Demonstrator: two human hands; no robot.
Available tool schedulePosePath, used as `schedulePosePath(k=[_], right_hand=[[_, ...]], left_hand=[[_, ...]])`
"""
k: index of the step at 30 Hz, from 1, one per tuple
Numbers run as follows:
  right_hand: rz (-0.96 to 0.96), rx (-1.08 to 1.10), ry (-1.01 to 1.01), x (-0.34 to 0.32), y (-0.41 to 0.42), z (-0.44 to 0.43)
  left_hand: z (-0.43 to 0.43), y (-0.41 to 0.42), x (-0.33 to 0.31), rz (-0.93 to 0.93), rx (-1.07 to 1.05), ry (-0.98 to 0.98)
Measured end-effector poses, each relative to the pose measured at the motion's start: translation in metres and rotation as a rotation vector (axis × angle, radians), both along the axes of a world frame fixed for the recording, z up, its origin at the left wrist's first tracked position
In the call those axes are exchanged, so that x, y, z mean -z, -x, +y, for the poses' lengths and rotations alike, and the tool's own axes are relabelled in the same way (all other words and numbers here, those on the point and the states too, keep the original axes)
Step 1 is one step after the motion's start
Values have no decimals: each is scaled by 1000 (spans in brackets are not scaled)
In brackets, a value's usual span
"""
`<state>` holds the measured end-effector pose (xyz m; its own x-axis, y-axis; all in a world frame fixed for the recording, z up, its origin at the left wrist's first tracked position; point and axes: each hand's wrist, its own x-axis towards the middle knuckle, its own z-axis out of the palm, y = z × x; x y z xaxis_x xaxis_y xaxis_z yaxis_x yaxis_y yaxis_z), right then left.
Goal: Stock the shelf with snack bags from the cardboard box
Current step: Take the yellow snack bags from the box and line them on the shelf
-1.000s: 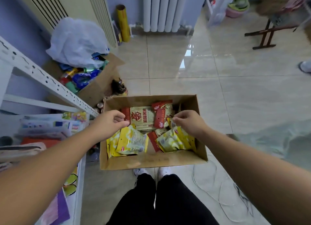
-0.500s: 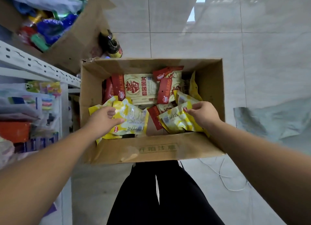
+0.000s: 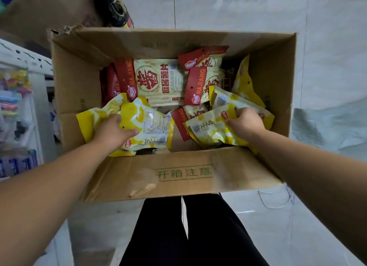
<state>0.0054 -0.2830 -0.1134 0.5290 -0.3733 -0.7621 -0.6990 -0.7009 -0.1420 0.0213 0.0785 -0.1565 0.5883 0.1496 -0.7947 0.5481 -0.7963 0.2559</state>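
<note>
An open cardboard box stands on the floor in front of my legs, holding several snack bags. Red and cream bags lie at the back. My left hand grips a yellow and white bag at the box's near left, thumb on top. My right hand grips another yellow bag at the near right, with more yellow bags behind it. The white shelf stands to the left.
Stocked packets hang and lie on the shelf at the left. A second cardboard box and a dark bottle sit beyond the box. A crumpled plastic sheet lies on the tiled floor at the right.
The view has dropped closer to the box. Both hands went from hovering over the bags to gripping a yellow bag each.
</note>
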Motion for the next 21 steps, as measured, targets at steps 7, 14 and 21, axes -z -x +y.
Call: schedulePosePath(k=[7, 14, 21], right_hand=[[113, -39, -31, 18, 9, 15], [142, -112, -25, 23, 30, 15], [6, -173, -66, 16, 29, 25]], left_hand=[[-15, 7, 13, -102, -20, -219], [-22, 16, 26, 27, -68, -302], [-20, 31, 22, -55, -49, -26]])
